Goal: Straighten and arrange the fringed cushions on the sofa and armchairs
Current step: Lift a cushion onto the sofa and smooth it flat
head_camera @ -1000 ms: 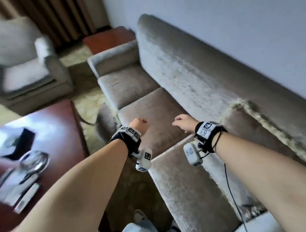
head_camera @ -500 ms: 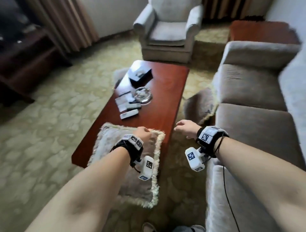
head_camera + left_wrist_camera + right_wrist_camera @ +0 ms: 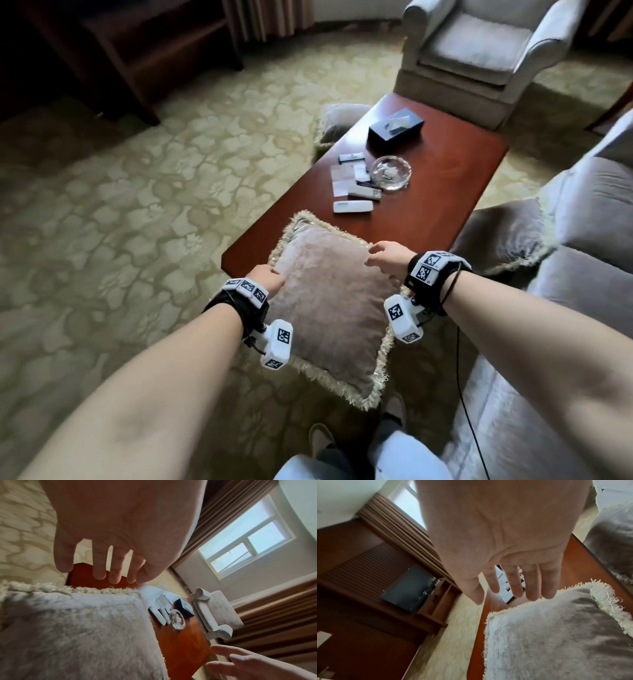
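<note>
Square mauve velvet cushion with cream fringe (image 3: 329, 301), overhanging the near end of the red-brown wooden surface (image 3: 442, 178) — soft, light, best gripped at opposite edges — flanked by left hand (image 3: 265, 279) and right hand (image 3: 388, 257), fingers extended, holding nothing.

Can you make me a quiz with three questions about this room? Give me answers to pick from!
1. Where is the fringed cushion in front of the person?
A. On the armchair seat
B. On the near end of the coffee table
C. On top of the sofa back

2. What colour is the tissue box?
A. Black
B. Yellow
C. Pink

3. How are the left hand and right hand?
A. Both in fists
B. Both gripping a remote
C. Both open, fingers straight

Answers:
1 B: the head view shows it lying on the table's near end and hanging over the edge.
2 A: the box on the table is plainly black.
3 C: both wrist views show straight fingers holding nothing.
</note>
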